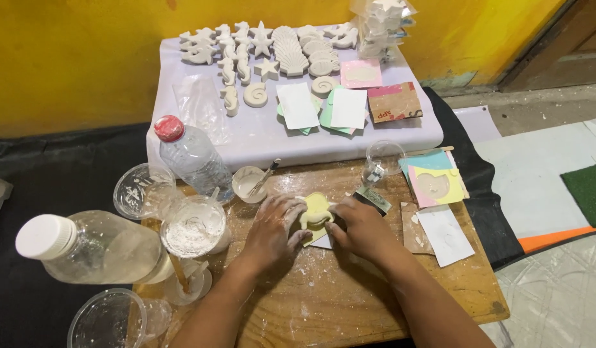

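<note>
1. Both hands pinch the yellow mould (316,210): my left hand (275,225) on its left edge, my right hand (362,227) on its right.
2. It sits between them on the wooden board (349,296), equally near each.

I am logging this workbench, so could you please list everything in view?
yellow mould: one, held between both hands on the wooden table
plaster figures: many, white, sea shapes on the pale board
paper cards: several, white, green, pink, on the board
red-capped bottle: one, clear, upright, left of the hands
white-capped bottle: one, clear, lying at the left
cup of powder: one, clear, white powder inside
small cup: one, white, with a stirrer
empty cups: several, clear, at the left
cards: a few, right of the hands
left hand: on the mould
right hand: on the mould
</note>
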